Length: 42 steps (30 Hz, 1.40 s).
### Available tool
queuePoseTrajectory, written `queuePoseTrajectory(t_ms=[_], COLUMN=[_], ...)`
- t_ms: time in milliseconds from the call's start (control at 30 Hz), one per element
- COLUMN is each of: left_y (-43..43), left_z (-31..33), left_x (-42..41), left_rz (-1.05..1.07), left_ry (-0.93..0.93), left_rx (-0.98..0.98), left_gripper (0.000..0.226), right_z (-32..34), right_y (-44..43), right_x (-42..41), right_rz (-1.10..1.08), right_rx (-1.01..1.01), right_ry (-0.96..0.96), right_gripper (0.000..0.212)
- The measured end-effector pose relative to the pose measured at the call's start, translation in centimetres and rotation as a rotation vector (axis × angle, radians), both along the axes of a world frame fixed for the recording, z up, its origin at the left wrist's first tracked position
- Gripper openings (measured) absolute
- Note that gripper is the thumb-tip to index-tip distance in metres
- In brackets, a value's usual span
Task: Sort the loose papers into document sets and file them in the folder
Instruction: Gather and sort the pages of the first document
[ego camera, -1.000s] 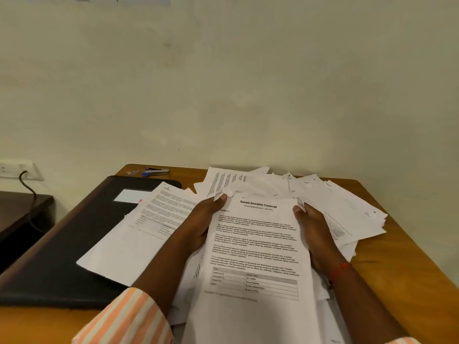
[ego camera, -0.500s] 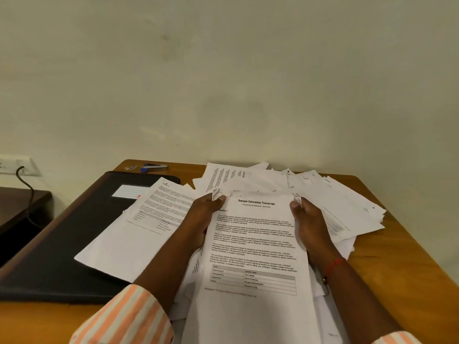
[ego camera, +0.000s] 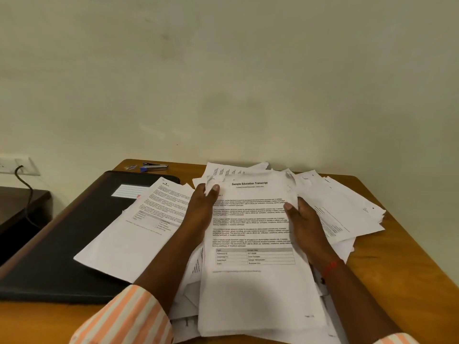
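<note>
Transcript (ego camera: 250, 219) runs twelve-to-six, left hand (ego camera: 203, 207) and right hand (ego camera: 306, 225) gripping its sides; folder (ego camera: 69, 234) at nine o'clock, left nearer.

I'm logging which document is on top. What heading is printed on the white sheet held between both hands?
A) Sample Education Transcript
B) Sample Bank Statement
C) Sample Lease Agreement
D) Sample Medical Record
A: the white printed sheet, gripped by the left hand and the right hand, shows that bold title at its top edge.
</note>
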<state>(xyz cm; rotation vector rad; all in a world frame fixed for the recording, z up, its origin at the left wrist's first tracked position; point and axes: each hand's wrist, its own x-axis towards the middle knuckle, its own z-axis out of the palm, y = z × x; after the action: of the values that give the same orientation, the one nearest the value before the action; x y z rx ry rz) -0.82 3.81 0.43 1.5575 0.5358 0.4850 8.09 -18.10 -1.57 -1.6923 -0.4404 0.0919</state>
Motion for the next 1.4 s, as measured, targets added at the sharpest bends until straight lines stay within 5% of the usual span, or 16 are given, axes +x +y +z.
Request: queuePoseTrajectory(t_ms=[300,633,1000,1233,1400], left_y=[-1.3,0.5,-2.0,-0.8,-0.1], left_z=[-0.9,-0.3,-1.9,-2.0,-1.7], left_x=[-0.3,-0.3,0.4,0.4,0.2], left_rz=[-0.203,0.174,-0.056,0.124,0.185], left_ry=[0.056,-0.128,-0.001,-0.096,-0.136], left_rx=[0.108,0.040,0.105,0.072,0.079], left_gripper=[0.030,0.010,0.027,0.024,0.018], right_z=[1.1,-0.7,0.6,0.7,0.8], right_y=[-1.4,0.0,-0.8,-0.6,-0.1], right_x=[0.5,-0.3,0.2,-0.6,-1.5], right_rz=[-0.181,0.126,-0.152,0.030,0.088], right_rx=[0.099,-0.031,0.059,0.023,-0.058], right_ry=[-0.008,-0.036,-0.058,0.120,0.041], right_gripper=[0.018,0.022,0.018,0.018,0.015])
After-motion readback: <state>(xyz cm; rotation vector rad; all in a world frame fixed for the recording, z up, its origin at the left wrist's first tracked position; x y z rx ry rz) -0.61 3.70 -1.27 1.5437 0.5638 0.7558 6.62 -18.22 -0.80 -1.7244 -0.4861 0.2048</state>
